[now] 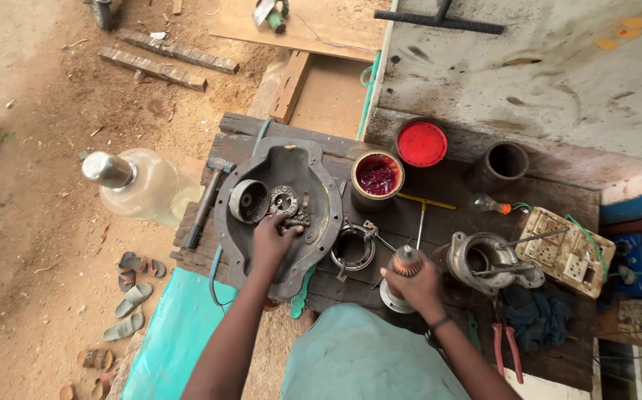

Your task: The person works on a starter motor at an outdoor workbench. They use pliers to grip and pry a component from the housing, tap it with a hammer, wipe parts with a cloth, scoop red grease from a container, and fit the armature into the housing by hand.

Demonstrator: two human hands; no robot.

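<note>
My left hand (270, 241) rests on a dark grey metal housing plate (313, 185) lying on the wooden bench, its fingers on a small brush-holder assembly (285, 203) near the plate's middle. A round capacitor-like cylinder (248, 201) sits on the plate just left of it. My right hand (414, 285) grips a motor armature (407, 261) with copper windings, held upright near the bench's front edge. A metal ring with clips (353, 248) lies between my hands.
An open tin of red paste (377, 176) and its red lid (421, 144) stand behind. A hammer (207, 200), a T-handle tool (421, 215), a metal motor casing (484, 261), a switchboard (565, 248), red pliers (506, 344) and a clear bottle (139, 185) surround the work.
</note>
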